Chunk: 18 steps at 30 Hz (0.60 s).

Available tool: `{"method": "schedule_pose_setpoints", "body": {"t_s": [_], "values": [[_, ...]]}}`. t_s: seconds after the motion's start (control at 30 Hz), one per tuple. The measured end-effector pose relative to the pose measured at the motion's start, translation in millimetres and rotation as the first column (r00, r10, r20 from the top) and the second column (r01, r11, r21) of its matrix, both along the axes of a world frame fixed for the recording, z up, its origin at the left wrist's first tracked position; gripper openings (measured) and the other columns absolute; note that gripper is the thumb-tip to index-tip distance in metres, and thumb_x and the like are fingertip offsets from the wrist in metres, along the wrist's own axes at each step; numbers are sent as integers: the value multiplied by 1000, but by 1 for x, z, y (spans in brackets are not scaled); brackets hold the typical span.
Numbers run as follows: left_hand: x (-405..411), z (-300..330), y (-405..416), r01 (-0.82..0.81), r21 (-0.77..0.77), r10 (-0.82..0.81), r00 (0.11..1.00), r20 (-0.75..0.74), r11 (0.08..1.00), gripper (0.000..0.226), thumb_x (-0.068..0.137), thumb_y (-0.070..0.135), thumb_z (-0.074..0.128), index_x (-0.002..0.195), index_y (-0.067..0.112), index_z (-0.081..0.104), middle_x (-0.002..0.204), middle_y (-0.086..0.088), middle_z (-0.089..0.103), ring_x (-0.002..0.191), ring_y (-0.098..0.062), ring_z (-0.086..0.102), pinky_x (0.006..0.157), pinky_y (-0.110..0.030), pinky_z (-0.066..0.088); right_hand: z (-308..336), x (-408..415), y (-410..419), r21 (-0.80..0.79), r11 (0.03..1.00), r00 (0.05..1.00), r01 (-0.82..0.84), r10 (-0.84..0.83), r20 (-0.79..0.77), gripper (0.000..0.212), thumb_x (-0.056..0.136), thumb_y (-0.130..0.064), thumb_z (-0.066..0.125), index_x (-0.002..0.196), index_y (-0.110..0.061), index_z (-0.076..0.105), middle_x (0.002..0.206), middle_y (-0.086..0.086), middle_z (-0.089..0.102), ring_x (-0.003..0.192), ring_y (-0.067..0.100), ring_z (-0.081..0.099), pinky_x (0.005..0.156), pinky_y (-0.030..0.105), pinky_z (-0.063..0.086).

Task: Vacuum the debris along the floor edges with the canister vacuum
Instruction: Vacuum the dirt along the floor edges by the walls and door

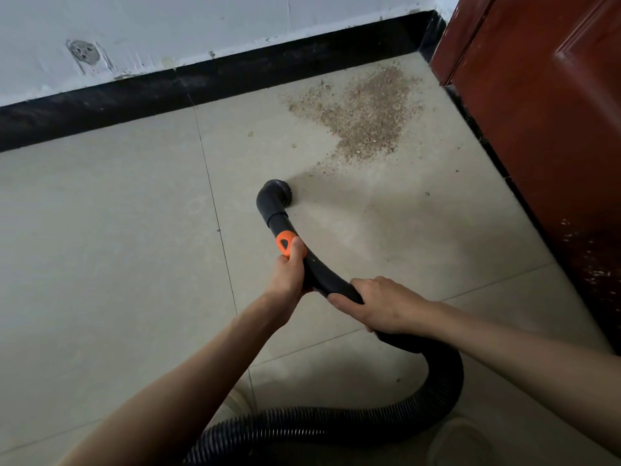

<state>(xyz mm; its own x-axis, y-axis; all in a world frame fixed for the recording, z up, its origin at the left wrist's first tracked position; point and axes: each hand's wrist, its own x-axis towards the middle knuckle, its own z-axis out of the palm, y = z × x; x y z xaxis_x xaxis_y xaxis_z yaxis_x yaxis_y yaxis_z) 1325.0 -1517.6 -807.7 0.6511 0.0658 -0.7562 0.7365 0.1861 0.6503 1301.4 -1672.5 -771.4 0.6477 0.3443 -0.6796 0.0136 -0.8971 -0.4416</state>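
A patch of brown debris (364,112) lies on the beige tile floor (117,230) in the corner by the black baseboard (201,84). The black round brush nozzle (275,193) of the vacuum sits on the floor just short of the debris. My left hand (289,274) grips the curved black handle by its orange slider (285,242). My right hand (379,306) grips the same handle farther back, where the ribbed black hose (437,391) begins. The hose loops down and left out of the bottom edge. The canister is out of view.
A red-brown wooden door (551,112) stands along the right side, with a dark strip at its foot. A white wall (168,25) with a damaged socket patch (82,52) rises behind the baseboard. A few stray crumbs lie near the nozzle.
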Motion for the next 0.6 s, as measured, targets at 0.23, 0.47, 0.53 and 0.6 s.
{"method": "schedule_pose_setpoints", "body": {"t_s": [0.23, 0.47, 0.53, 0.6], "values": [[-2, -2, 1, 11, -4, -11, 1000, 19, 1000, 46, 100, 40, 31, 115, -1, 44, 99, -16, 54, 88, -26, 60, 67, -32, 52, -1, 0, 1, 1, 1000, 1000, -3, 3, 10, 56, 93, -70, 28, 88, -18, 48, 77, 5, 68, 60, 17, 60, 70, 34, 51], [-13, -9, -2, -1, -50, 2, 999, 32, 999, 46, 102, 40, 30, 116, -2, 42, 92, -12, 51, 83, -23, 58, 70, -33, 52, -2, -11, -2, -32, 999, 1000, -15, 16, 19, 56, 93, -68, 29, 89, -17, 49, 73, 1, 61, 63, 18, 59, 71, 35, 50], [-10, -8, -8, 36, -69, -34, 999, 36, 997, 46, 102, 40, 29, 117, -3, 42, 90, -12, 52, 83, -22, 58, 70, -33, 52, -1, -12, -8, -39, 999, 1000, 13, -12, 22, 53, 93, -68, 29, 85, -19, 47, 73, 1, 62, 63, 17, 59, 70, 35, 51], [0, -4, -17, 78, -81, -75, 996, 41, 994, 45, 102, 39, 30, 115, -2, 43, 93, -13, 54, 84, -23, 59, 70, -33, 53, 0, -8, -16, -29, 998, 998, 63, -63, 23, 52, 92, -69, 30, 82, -21, 47, 72, 2, 66, 62, 18, 62, 70, 35, 52]]}}
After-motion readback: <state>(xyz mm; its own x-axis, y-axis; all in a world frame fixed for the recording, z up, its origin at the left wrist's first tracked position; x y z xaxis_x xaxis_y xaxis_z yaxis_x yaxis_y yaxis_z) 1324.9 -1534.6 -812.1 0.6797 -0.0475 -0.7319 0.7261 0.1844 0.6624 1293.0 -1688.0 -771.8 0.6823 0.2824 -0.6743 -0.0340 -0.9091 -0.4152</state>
